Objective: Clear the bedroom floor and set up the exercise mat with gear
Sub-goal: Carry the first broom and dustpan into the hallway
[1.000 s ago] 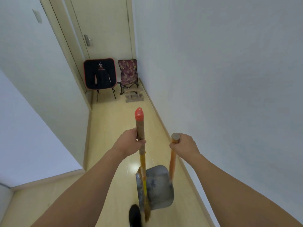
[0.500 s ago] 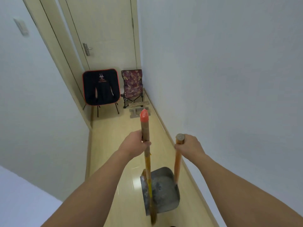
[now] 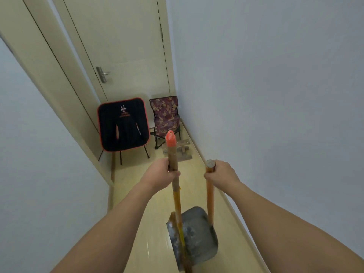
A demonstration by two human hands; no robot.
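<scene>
My left hand [image 3: 162, 173] grips a broom [image 3: 175, 191] near the top of its wooden handle, which ends in a red cap. The broom hangs upright, with its head low at the bottom edge of the view. My right hand [image 3: 222, 173] grips the top of an orange handle that carries a grey metal dustpan [image 3: 194, 236]. The pan hangs above the pale floor, right beside the broom. No exercise mat is in view.
I stand in a narrow corridor with white walls close on both sides. At its far end a closed door [image 3: 126, 50] has a black folding chair [image 3: 122, 124], a patterned folding chair [image 3: 166, 117] and a small wooden stool [image 3: 182, 149] in front of it.
The view has moved forward along the corridor, so the chairs and door are nearer and larger. Both hands keep their grips on the broom and the dustpan.
</scene>
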